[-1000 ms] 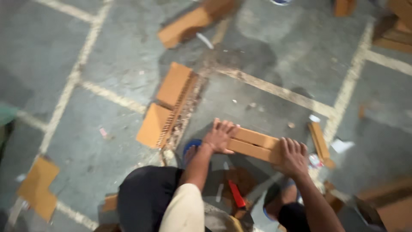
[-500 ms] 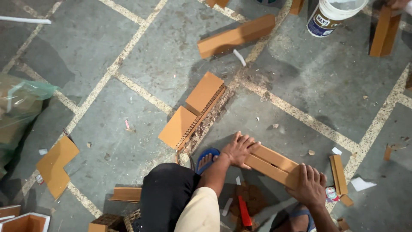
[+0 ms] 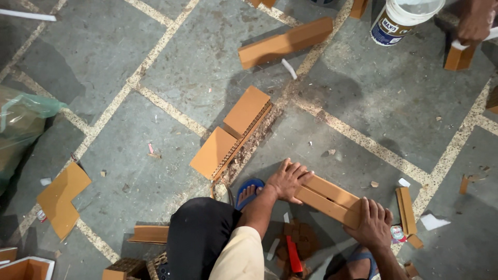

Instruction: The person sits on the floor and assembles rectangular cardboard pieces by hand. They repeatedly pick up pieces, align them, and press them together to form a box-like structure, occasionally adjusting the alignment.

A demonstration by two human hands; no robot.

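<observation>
**Operator:** Report the position of the workpiece.

**Inspector:** The long cardboard strip (image 3: pixel 327 199) lies flat on the concrete floor (image 3: pixel 129 129), directly in front of the squatting person, running diagonally from upper left to lower right. It appears to consist of two narrow orange-brown lengths laid side by side, touching along their long edges.

**Operator:** Hand status?

**Inspector:** The left hand (image 3: pixel 290 179) is flat, fingers spread, pressing down on the strip's upper-left end. The right hand (image 3: pixel 372 220) is likewise flat and spread on the lower-right end. Neither hand grips anything; both bear down from above.

**Operator:** Progress, as far as can be judged?

**Inspector:** The two lengths look aligned and are being held together, so this piece is probably at the pressing stage. Whether any adhesive is applied cannot be determined. A comparable long block (image 3: pixel 285 42) lies farther off, and two corrugated slabs (image 3: pixel 233 132) lie just beyond the strip, edge to edge, with loose debris alongside. A narrow offcut (image 3: pixel 405 210) lies just right of the right hand. These loose parts suggest more pieces remain.

**Operator:** Surroundings?

**Inspector:** A red-handled tool (image 3: pixel 293 255) lies between the person's legs, unused. A white bucket (image 3: pixel 402 21) stands at the top edge; another person's hand (image 3: pixel 474 23) works on a small block beside it.
</observation>
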